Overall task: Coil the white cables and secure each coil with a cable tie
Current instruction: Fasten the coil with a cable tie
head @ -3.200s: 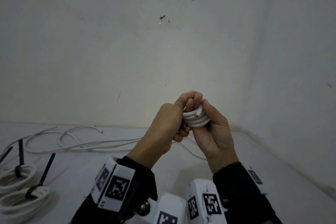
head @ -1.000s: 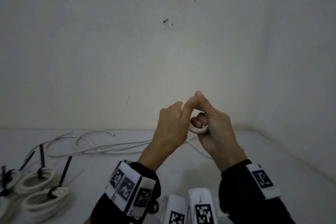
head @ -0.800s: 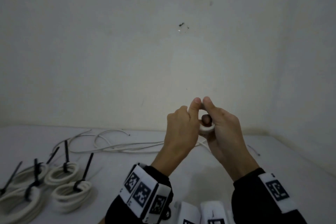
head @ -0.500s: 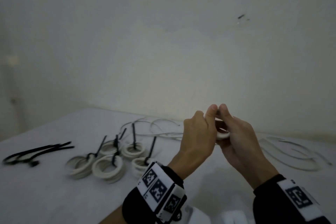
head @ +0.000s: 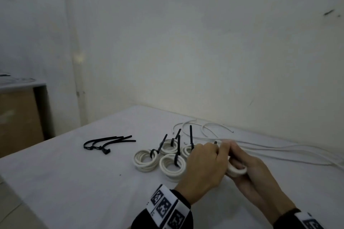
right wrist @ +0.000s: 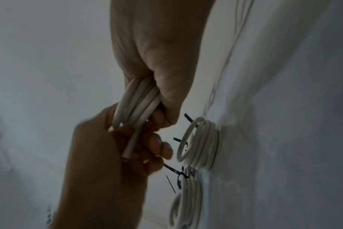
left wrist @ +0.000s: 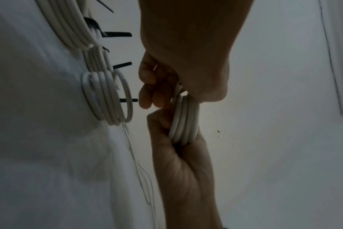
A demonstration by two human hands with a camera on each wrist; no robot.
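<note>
Left hand [head: 204, 165] covers most of the held coil [head: 236, 170] and one tied coil [head: 187, 149]. Loose cables [head: 297, 154] run off the right edge.

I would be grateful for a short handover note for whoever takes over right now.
Left hand and right hand both grip the new coil, held just above the table; no tie shows on it.
Done: tied coils lie in a cluster left of the hands.
Spare cable ties lie further left; loose cables trail behind the hands.
Left: tie this coil, then coil and tie the loose cables.
</note>
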